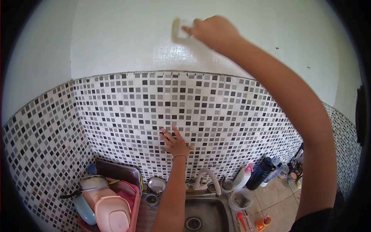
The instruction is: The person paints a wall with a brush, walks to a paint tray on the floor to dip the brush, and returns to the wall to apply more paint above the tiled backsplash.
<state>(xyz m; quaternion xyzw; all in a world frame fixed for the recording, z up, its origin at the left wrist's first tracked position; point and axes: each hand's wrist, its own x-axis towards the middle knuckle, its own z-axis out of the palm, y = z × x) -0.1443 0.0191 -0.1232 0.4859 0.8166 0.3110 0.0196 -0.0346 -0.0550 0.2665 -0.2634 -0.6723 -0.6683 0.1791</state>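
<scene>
My right hand (212, 31) is raised to the upper wall, its fingers closed round the handle of what looks like a small paint roller (176, 29). Motion blurs the roller's pale beige, upright head, which is at the light green wall (116, 34). Beneath it the wall has a wet-looking shine. Lower down, my left hand (177, 146) has its fingers spread against the mosaic-patterned tiles (127, 100), above the sink. Nothing is in that hand, and a thin bracelet circles its wrist.
Below me are a steel sink (222, 205) and a curved faucet (206, 178). A pink dish rack (136, 205) with stacked dishes and a pot stands left. On the right are a white pump bottle (242, 178), a dark bottle (261, 173), a clear tub (240, 199) and an orange cup (262, 223).
</scene>
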